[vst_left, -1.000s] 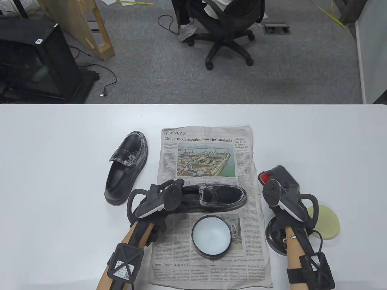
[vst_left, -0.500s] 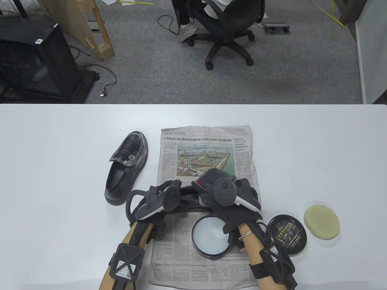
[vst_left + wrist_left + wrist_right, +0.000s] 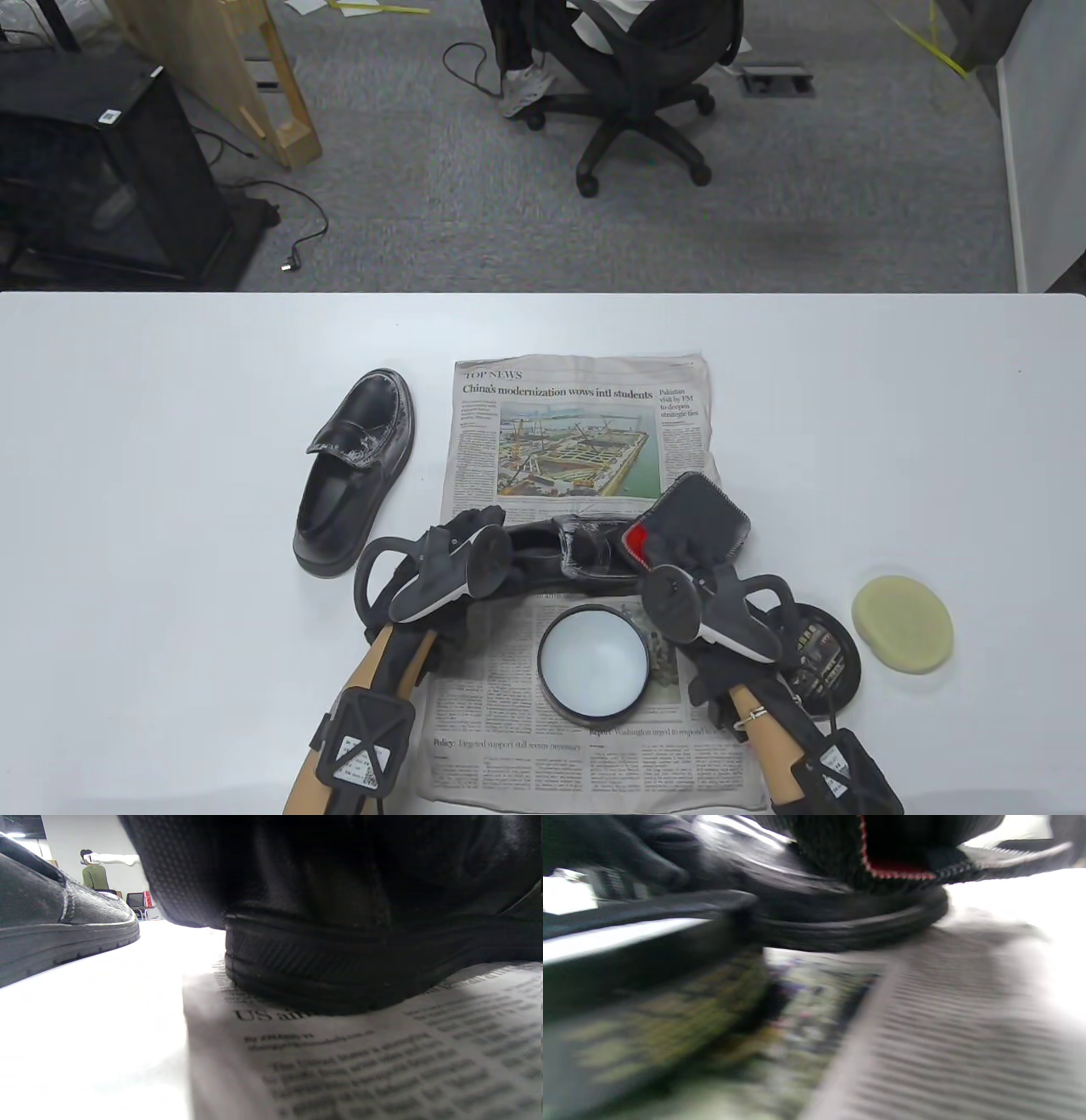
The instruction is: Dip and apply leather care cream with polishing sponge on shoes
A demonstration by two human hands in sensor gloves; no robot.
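Shoe (image 3: pixel 585 548) on newspaper (image 3: pixel 585 407) | left hand (image 3: pixel 441 569) fingers grip heel | right hand (image 3: pixel 696 586) fingers hold dark cloth (image 3: pixel 700 518), not sponge (image 3: pixel 902 624) | risk: knocking open cream tin (image 3: pixel 592 662)

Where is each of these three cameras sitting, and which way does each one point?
Table view: high up, looking down at the table; shows both forearms, the left hand, the right hand.
Left wrist view: near the tabletop, facing the shoe heel on the newspaper; a gloved finger overhead.
Right wrist view: low and blurred, facing the shoe's toe; dark glove at top.
All share that shoe and newspaper.

white table (image 3: pixel 170 509) — newspaper (image 3: pixel 585 755), shoe (image 3: pixel 356 471), lid (image 3: pixel 819 658), sponge (image 3: pixel 902 624)
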